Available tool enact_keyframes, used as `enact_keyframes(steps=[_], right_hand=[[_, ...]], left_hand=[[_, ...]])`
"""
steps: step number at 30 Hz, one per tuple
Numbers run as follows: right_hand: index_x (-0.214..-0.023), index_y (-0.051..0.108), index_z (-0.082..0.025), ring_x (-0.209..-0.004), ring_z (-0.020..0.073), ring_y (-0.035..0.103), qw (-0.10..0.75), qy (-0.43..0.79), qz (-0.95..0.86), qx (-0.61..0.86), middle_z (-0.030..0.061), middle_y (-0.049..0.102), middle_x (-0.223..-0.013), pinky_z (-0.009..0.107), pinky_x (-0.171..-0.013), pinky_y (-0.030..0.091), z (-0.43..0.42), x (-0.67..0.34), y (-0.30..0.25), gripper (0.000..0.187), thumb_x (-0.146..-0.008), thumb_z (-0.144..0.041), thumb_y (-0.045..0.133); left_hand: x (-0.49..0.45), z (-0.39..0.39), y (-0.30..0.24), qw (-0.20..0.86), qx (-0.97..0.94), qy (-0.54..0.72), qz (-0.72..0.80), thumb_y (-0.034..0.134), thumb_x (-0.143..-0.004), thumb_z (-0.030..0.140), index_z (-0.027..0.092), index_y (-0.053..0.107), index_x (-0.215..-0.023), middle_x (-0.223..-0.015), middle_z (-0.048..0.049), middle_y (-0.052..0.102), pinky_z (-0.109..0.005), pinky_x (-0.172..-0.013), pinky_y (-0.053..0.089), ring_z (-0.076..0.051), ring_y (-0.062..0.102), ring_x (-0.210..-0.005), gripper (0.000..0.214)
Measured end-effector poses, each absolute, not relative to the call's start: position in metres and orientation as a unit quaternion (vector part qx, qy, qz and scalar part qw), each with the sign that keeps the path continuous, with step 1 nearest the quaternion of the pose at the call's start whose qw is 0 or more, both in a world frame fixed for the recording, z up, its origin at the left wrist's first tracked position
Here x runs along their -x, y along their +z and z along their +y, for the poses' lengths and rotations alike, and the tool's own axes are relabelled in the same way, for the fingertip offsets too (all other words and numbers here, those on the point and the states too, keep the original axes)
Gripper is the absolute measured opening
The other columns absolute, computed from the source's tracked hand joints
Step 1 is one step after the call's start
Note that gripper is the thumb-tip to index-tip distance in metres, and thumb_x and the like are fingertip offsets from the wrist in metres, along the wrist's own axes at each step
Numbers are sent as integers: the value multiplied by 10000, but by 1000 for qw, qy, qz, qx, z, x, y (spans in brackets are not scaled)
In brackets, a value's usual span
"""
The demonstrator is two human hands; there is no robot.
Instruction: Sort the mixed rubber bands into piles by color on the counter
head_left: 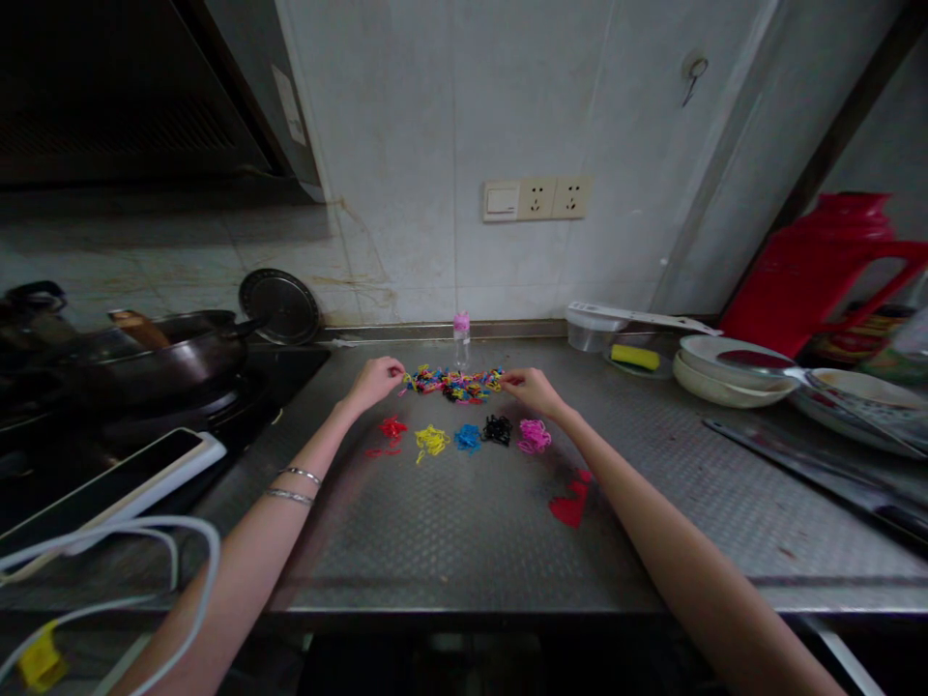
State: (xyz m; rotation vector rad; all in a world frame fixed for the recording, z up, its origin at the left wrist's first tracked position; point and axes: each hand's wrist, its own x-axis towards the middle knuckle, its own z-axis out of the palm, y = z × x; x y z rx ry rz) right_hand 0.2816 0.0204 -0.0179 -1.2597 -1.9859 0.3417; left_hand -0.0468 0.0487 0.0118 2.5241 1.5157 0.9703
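Note:
A mixed heap of small coloured rubber bands [453, 384] lies on the metal counter near the wall. At its left end my left hand [375, 380] has thumb and fingers pinched together on bands at the edge, some of them yellow. My right hand [535, 391] pinches at the opposite end; exactly which bands its fingertips hold is too small to tell. In front of the heap sit sorted piles: red bands [392, 428], yellow bands [432, 441], blue bands [468, 439], black bands [497, 430] and pink bands [535, 436].
Behind the heap stands a small clear bottle with a pink cap [462, 338]. A red heart-shaped piece [570, 501] lies by my right forearm. Bowls [725, 382], a knife [812, 471] and a red thermos [812, 271] are at right; a pan [159, 358] and white cable [210, 570] at left.

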Motion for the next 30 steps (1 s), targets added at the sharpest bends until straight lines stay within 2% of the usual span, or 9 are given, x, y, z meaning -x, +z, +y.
enact_keyframes(steps=[7,11,17,23,30], right_hand=[[-816,687,-154,-668,133,584,353,121,-777,507,26,675,-751,193,-605,399,19,-283,-16,240,-736,-243,480],[-857,682,-200,-707,152,593,287,70,-768,568,31,675,-783,206,-615,401,14,-284,-16,248,-741,-257,471],[-951,657,-247,-818,196,590,192,6,-744,640,63,659,-912,237,-650,409,6,-281,-14,283,-751,-250,456],[-971,644,-234,-847,196,584,188,16,-735,651,70,648,-946,231,-658,407,5,-283,-15,281,-757,-234,463],[-922,656,-234,-797,170,585,220,36,-727,650,57,652,-900,219,-635,405,11,-278,-22,257,-771,-337,475]], left_hand=[[41,47,17,191,-797,290,495,566,-646,245,111,669,-738,-625,-39,638,-226,-591,405,-127,548,-590,193],[34,43,20,275,-798,243,478,596,-617,255,109,678,-749,-590,-28,624,-221,-552,382,-109,512,-539,214],[23,25,34,324,-826,173,427,629,-592,294,136,697,-710,-592,-12,619,-197,-497,305,-81,446,-505,209],[21,12,39,393,-814,45,425,664,-541,321,157,709,-675,-512,-2,586,-198,-438,239,-65,381,-435,217],[22,13,38,356,-810,110,453,635,-583,400,137,704,-692,-512,-8,559,-217,-423,198,-57,320,-414,293]])
